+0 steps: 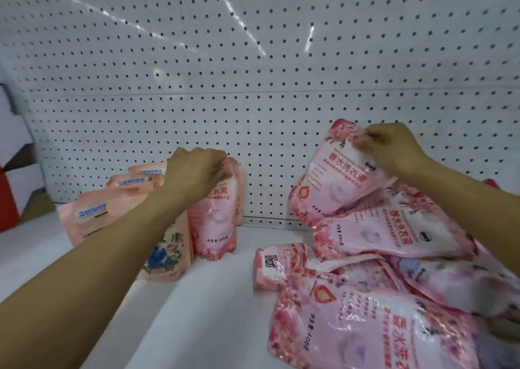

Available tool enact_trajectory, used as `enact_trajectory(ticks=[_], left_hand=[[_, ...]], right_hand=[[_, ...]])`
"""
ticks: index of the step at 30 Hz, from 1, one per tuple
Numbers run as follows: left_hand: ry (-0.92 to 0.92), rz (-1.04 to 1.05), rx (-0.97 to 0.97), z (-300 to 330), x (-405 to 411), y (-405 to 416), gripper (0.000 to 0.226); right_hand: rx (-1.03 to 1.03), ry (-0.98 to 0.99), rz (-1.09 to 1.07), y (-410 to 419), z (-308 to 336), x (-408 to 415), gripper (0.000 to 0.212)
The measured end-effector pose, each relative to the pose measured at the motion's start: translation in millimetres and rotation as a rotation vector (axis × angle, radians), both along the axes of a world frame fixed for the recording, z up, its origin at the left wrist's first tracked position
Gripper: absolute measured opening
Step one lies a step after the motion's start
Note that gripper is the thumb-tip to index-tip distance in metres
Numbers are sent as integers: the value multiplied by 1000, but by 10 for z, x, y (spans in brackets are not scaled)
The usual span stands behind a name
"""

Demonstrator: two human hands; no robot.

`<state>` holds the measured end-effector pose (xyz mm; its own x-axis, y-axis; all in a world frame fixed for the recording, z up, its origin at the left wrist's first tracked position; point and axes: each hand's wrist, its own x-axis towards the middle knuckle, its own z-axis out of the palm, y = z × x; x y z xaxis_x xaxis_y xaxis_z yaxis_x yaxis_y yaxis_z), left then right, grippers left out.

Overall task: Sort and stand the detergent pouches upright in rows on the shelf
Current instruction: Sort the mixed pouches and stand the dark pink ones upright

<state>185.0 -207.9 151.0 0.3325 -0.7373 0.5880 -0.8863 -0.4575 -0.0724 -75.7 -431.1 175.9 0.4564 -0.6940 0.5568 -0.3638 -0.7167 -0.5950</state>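
Sorting status: you are mid-row.
Peach pouches (92,219): upright at 9 o'clock.
Left hand (194,174): pinched on standing pink pouch (215,225) top, centre.
Right hand (391,146): clamped on lifted pouch (334,180) top at 2 o'clock.
Loose heap (374,298): flat, 4 o'clock.
Handling: glossy film, likely slippery, soft, liquid-heavy; take the top seam.

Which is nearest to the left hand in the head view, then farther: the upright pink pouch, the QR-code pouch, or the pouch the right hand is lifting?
1. Upright pink pouch: gripped at its top by the left hand.
2. QR-code pouch: lying flat, lower right of that hand.
3. Lifted pouch: far right, held by the right hand.
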Motion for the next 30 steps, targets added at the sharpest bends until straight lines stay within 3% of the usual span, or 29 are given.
enact_trajectory(ticks=[3, 9, 13, 15, 17, 20, 22, 25, 30], left_hand=[[42, 36, -32, -19, 20, -80, 29], [72, 55, -75, -57, 14, -167, 32], [47, 6, -81, -67, -28, -151, 18], [62, -20, -87, -85, -52, -108, 11], [61, -52, -112, -121, -54, -62, 28], [-68, -189, -256, -209, -160, 15, 45], [-89, -334, -306, -266, -367, 33, 41], [63, -543, -141, -343, -795, -79, 35], [263, -677, 233, -482, -1371, -499, 52]], right_hand=[[-130, 133, -1, 143, 170, 380, 25], [-239, 269, -5, 397, 216, 1051, 22], [-274, 322, 43, 513, 92, 1312, 21], [-249, 344, 93, 542, -5, 1385, 19], [-166, 343, 208, 552, -56, 1414, 17], [2, 339, 360, 598, -26, 1263, 35], [42, 357, 375, 608, -15, 1037, 48], [105, 295, 320, 540, -40, 587, 48], [87, 368, 14, 338, -105, -223, 36]])
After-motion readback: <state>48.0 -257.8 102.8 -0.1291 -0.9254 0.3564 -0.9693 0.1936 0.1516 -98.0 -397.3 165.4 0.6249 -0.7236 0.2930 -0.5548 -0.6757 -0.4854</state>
